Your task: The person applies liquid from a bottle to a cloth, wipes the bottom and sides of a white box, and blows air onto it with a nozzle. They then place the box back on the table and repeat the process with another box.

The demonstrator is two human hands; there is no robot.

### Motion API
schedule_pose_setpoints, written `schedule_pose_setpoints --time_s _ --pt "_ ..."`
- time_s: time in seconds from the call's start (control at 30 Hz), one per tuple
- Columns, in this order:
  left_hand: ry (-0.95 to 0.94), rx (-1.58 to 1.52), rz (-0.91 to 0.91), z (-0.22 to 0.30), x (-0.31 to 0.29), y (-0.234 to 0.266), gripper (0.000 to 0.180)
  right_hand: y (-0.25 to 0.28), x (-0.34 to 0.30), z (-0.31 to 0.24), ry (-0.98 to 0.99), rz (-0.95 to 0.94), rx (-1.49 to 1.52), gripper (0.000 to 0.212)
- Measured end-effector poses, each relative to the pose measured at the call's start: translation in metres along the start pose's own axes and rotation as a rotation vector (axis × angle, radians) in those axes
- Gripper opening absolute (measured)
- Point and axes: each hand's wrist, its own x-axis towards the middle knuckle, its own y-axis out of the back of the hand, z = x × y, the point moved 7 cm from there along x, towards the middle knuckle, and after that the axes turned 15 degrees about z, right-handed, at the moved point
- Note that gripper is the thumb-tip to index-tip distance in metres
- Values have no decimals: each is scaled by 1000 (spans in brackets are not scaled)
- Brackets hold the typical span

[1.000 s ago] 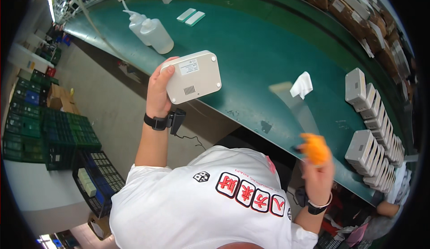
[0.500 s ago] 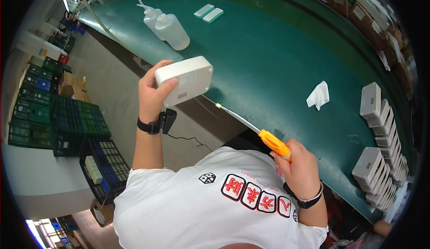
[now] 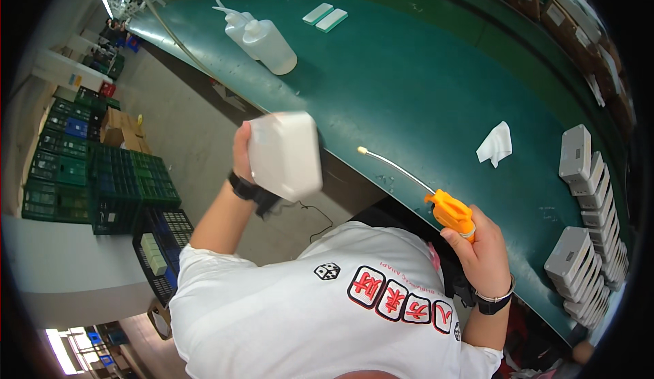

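My left hand (image 3: 241,153) is closed around the edge of a white plastic box (image 3: 285,154) with rounded corners, raised past the bench edge. The box is smeared by motion, and most of my fingers are hidden behind it. Over on the right, my right hand (image 3: 488,253) grips an orange air blow gun (image 3: 452,213). Its thin, bent metal nozzle ends in a pale yellow tip that points left toward the box, with a gap between them. A crumpled white cloth (image 3: 495,144) lies on the bench beyond the blow gun.
Two translucent squeeze bottles (image 3: 270,46) and two flat green-and-white blocks (image 3: 331,20) sit on the green bench (image 3: 409,79). Grey-white boxes (image 3: 576,153) are stacked at the right. Cartons line the far right; plastic crates (image 3: 134,181) stand on the floor at left.
My left hand has turned the box to another face and brought it lower and nearer to me. My right hand has shifted right with the blow gun, its nozzle tip now farther from the box.
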Motion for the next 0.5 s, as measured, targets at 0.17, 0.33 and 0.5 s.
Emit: schedule_pose_setpoints --time_s 0.17,0.33,0.5 --pt "449 -1155 -115 -48 -21 -48 46 -12 -5 2 58 -35 -60 31" --pt "350 -1220 235 -32 -30 -45 47 -20 -11 -1 189 -40 -167 31" --pt "24 -491 560 -5 -31 -38 49 -15 -18 -3 157 67 -140 31"
